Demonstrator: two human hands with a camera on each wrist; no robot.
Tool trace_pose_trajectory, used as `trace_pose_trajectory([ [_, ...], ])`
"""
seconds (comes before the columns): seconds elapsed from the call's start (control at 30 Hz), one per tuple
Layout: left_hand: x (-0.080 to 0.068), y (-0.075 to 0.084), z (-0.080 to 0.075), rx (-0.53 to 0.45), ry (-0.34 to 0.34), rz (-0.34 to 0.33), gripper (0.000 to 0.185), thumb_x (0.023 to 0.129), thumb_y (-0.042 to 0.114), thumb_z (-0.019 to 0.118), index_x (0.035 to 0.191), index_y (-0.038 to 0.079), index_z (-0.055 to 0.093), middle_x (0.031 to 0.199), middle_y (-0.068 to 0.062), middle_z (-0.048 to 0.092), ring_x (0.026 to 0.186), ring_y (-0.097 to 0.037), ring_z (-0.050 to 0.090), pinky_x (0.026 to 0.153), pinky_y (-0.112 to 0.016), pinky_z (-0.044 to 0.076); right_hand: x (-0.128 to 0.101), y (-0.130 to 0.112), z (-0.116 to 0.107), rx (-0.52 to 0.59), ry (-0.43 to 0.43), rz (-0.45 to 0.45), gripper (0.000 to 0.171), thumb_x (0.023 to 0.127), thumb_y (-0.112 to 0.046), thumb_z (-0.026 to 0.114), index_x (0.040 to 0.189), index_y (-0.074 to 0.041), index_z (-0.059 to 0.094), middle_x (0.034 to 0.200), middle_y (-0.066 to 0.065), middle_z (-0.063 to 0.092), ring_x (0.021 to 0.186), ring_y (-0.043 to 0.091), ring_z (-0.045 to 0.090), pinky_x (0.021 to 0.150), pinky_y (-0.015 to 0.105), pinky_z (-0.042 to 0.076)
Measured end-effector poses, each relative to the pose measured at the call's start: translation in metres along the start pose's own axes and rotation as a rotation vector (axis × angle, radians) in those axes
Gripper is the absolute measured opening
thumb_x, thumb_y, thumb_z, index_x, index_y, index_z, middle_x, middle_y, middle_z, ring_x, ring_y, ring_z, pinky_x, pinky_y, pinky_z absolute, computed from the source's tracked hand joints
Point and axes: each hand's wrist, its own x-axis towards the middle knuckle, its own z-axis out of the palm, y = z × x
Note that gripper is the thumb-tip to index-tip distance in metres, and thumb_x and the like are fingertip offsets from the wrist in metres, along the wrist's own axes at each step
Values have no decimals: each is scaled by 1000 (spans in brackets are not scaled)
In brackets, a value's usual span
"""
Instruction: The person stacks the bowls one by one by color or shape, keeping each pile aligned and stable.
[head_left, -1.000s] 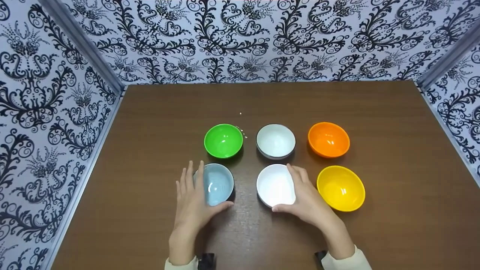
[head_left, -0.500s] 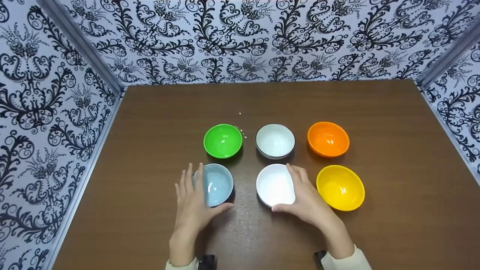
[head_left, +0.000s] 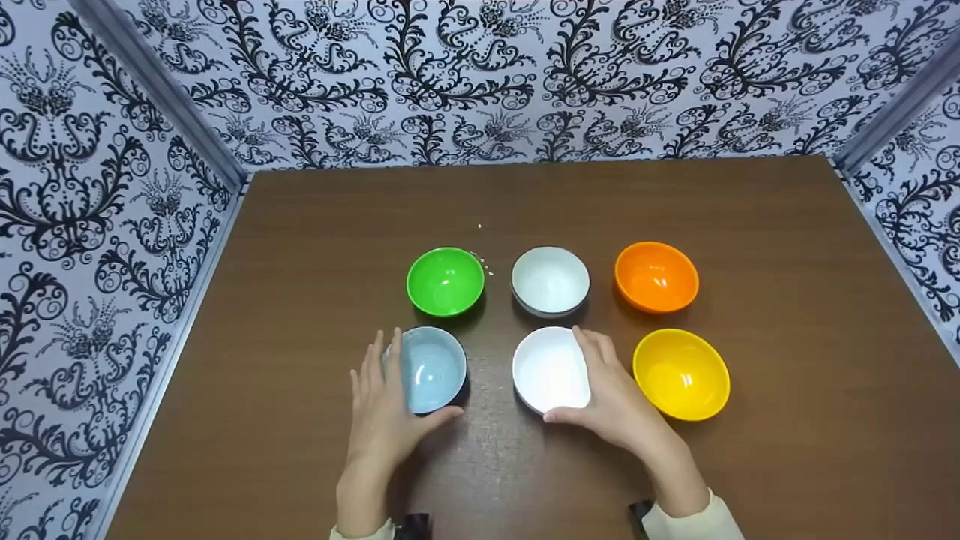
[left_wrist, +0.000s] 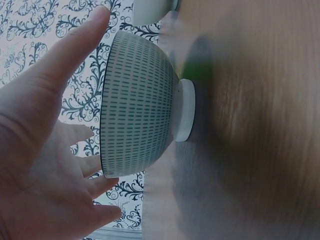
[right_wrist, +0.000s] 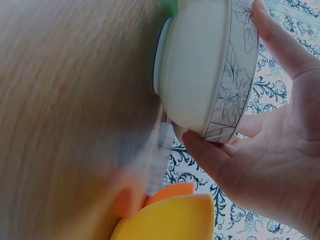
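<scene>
Just below and right of centre in the head frame, a white bowl point(head_left: 547, 367), upright on the brown table point(head_left: 795, 300), clasped from its right side by the right hand point(head_left: 611, 394): fingers at the far rim, thumb at the near rim, left part of the bowl out beyond the fingertips. At upper right of the right wrist frame, the same bowl side-on, pinched between thumb and fingers, with dark flower outlines in a band below its rim.

Left of it in the head frame, a light blue bowl point(head_left: 436, 371), also upright, with the left hand point(head_left: 384, 409) spread around its left and lower edge. Thumb and fingers well apart there; at upper left of the left wrist frame, a gap between thumb tip and rim. Impossible to tell whether the other fingers touch.

Farther up the head frame, in a row from left to right, a green bowl point(head_left: 446, 281), a pale grey-white bowl point(head_left: 551, 277) and an orange bowl point(head_left: 657, 276). At right of centre, just beside the right hand, a yellow bowl point(head_left: 682, 375). Across the top, a black-and-white patterned wall point(head_left: 487, 75).
</scene>
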Motion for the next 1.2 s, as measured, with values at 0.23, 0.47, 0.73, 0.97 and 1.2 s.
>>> trace_pose_trajectory([
  [0.23, -1, -2, 0, -32, -2, -11, 129, 59, 54, 92, 157, 6, 23, 162, -22, 24, 150, -43, 23, 122, -68, 15, 0, 1, 0, 13, -7, 6, 121, 67, -43, 91, 158, -7, 21, 157, 15, 26, 139, 35, 40, 118, 55, 38],
  [0.47, -2, -5, 2, -101, -28, -48, 127, 60, 49, 93, 159, 11, 21, 163, -18, 23, 148, -44, 26, 121, -64, 24, 0, 1, 1, 13, -6, 3, 121, 67, -42, 91, 159, -8, 20, 158, 15, 26, 139, 35, 40, 118, 55, 37],
  [0.73, -5, -7, 4, -156, -28, -69, 127, 61, 47, 93, 160, 14, 20, 164, -13, 21, 151, -37, 24, 115, -59, 38, 0, 2, 1, 13, 4, -6, 121, 67, -40, 92, 159, -7, 20, 157, 15, 26, 139, 36, 40, 118, 54, 38],
  [0.97, -7, -9, 7, -205, -44, -100, 125, 64, 41, 93, 160, 18, 17, 166, -7, 18, 152, -32, 20, 116, -58, 38, 0, 1, 1, 1, 11, -9, 121, 67, -38, 92, 158, -6, 20, 157, 16, 25, 138, 36, 41, 117, 54, 39],
  [1.2, -6, -10, 9, -230, -16, -94, 121, 65, 35, 94, 159, 17, 20, 163, -8, 23, 150, -34, 26, 116, -58, 38, 1, 2, 2, 12, 0, 4, 122, 67, -40, 92, 159, -8, 19, 159, 15, 24, 139, 35, 40, 118, 54, 38],
])
